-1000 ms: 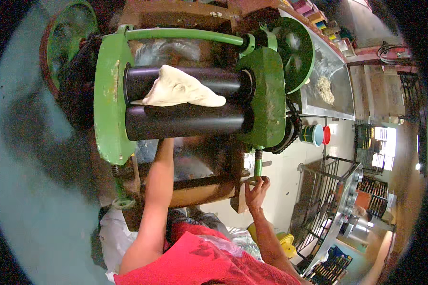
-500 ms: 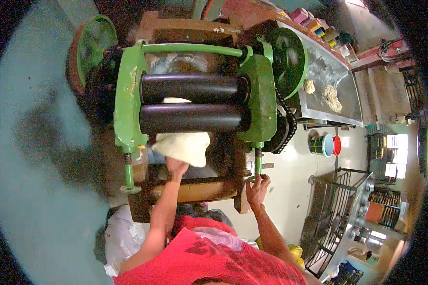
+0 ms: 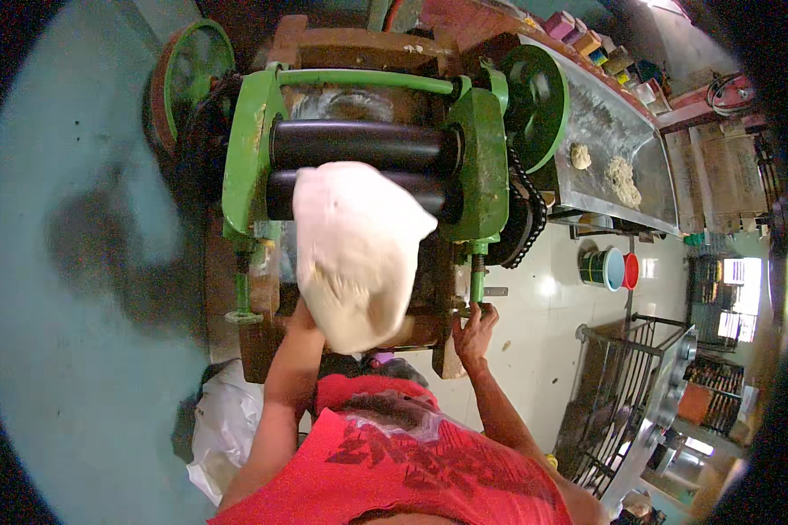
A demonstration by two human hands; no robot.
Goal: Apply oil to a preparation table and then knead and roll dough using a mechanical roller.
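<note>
A dough roller machine with a green frame (image 3: 243,166) and two dark rollers (image 3: 368,145) stands before me. In front of the lower roller a pale sheet of dough (image 3: 359,254) is raised, covering part of that roller. My left forearm (image 3: 289,372) reaches up beneath the dough; the hand holds the sheet from underneath, its fingers hidden. My right hand (image 3: 474,337) is curled at the lower end of the right green adjusting screw (image 3: 478,280), gripping its small handle, which the fingers mostly cover.
Green wheels (image 3: 534,109) flank the machine, with an exposed chain (image 3: 527,197) on the right. A metal table (image 3: 595,122) holds a dough lump (image 3: 580,157) and a rough dough pile (image 3: 622,182). Buckets (image 3: 602,269) and a metal rack (image 3: 622,376) stand right; white sacks (image 3: 228,429) lie lower left.
The dough has come out below the rollers and been lifted up and toward me by my left hand; the piece between the rollers is no longer visible. My right hand stays at the screw.
</note>
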